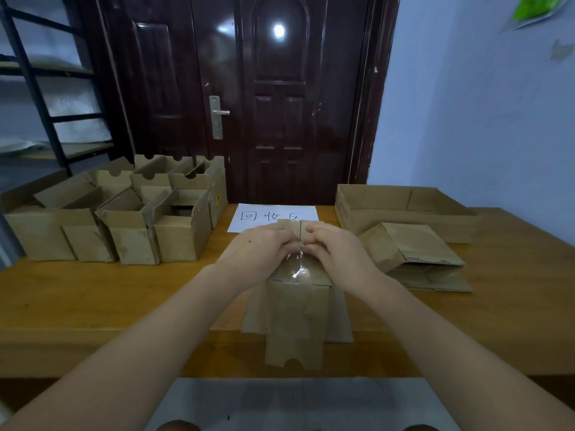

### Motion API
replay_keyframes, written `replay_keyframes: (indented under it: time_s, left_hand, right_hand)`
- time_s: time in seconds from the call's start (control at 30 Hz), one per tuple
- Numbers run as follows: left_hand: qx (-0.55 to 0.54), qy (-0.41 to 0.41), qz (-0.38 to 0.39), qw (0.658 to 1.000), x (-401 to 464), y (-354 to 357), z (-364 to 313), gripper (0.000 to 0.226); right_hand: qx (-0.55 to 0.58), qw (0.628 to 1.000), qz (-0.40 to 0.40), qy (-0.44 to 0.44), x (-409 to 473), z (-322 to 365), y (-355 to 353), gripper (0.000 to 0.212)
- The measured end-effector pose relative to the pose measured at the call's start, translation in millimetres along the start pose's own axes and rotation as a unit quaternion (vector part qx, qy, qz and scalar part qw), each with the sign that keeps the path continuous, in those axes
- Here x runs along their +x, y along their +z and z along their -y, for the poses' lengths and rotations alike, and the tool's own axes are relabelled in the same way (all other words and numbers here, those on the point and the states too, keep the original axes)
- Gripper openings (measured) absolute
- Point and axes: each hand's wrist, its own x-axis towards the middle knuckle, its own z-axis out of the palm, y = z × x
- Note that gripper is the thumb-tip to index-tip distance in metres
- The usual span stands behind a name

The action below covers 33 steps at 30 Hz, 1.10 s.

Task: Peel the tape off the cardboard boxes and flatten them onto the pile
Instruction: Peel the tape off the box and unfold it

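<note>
The box (pixel 298 293) stands on the worktop (pixel 93 293) edge; both hands — left (pixel 261 248), right (pixel 337 247) — pinch clear tape (pixel 295 262) at its top seam. Best to peel low and slow — steadying the flaps.

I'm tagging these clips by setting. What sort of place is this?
Probably a small storeroom or back room used for sorting cardboard for recycling: a wooden table with open cardboard boxes, a handwritten paper sign and flattened boxes, metal shelving and a dark door behind.
</note>
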Motion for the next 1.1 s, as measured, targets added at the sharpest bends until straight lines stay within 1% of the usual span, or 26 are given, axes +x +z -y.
replay_keyframes:
  time_s: [0.1, 0.17, 0.2, 0.3, 0.37, 0.43, 0.47, 0.53, 0.57, 0.63, 0.67, 0.73, 0.8, 0.9, 0.97, 1.1]
  left_hand:
    - [-0.025, 0.006, 0.0, 1.0, -5, -5, 0, 0.023]
    - [-0.032, -0.006, -0.015, 0.999, -7, -4, 1, 0.013]
    - [-0.025, -0.017, -0.018, 0.999, -7, -2, 1, 0.013]
    - [0.023, -0.032, -0.04, 0.998, -4, 5, 0, 0.025]
    - [0.033, -0.026, -0.051, 0.998, -4, 9, 1, 0.028]
    - [0.015, -0.017, -0.066, 0.998, -6, 11, 3, 0.029]
    - [0.004, -0.011, -0.077, 0.997, -8, 11, 3, 0.03]
    - [-0.012, 0.0, -0.093, 0.996, -12, 13, 4, 0.031]
    - [-0.02, 0.001, -0.096, 0.995, -13, 13, 3, 0.03]
    - [-0.039, -0.002, -0.098, 0.994, -14, 14, 3, 0.028]
    - [-0.049, -0.007, -0.094, 0.994, -14, 13, 3, 0.027]
    - [-0.073, -0.018, -0.07, 0.995, -13, 9, 3, 0.023]
    - [-0.07, -0.016, -0.055, 0.996, -11, 7, 3, 0.02]
    - [-0.026, -0.005, -0.071, 0.997, -8, 7, 0, 0.013]
    - [-0.015, -0.011, -0.075, 0.997, -7, 7, -2, 0.013]
    - [0.001, 0.016, -0.096, 0.995, -10, 8, -3, 0.014]
  right_hand:
    - [-0.004, 1.0, 0.001, -0.002, -1, 0, 3, 0.019]
    - [0.008, 1.0, 0.006, -0.005, 0, -2, 3, 0.019]
    - [0.021, 1.0, 0.021, -0.002, 1, -3, 2, 0.018]
    - [0.057, 0.996, 0.059, 0.025, 3, -4, -1, 0.022]
    - [0.05, 0.997, 0.046, 0.032, 5, -4, 0, 0.012]
    - [0.037, 0.998, 0.04, 0.038, 7, -8, 3, 0.008]
    - [0.044, 0.997, 0.054, 0.04, 8, -9, 3, 0.011]
    - [0.059, 0.993, 0.097, 0.03, 8, -9, 1, 0.032]
    - [0.054, 0.992, 0.11, 0.025, 9, -8, 0, 0.032]
    - [0.034, 0.994, 0.104, 0.017, 10, -6, -1, 0.014]
    - [0.019, 0.995, 0.093, 0.01, 10, -5, -1, 0.009]
    - [-0.004, 0.997, 0.077, 0.001, 10, -6, 1, 0.011]
    - [-0.006, 0.998, 0.066, -0.014, 8, -8, 2, 0.014]
    - [0.025, 0.997, 0.066, -0.024, 7, -12, 3, 0.018]
    - [0.048, 0.996, 0.068, -0.023, 7, -15, 2, 0.013]
    - [0.044, 0.997, 0.064, -0.021, 11, -16, 3, 0.015]
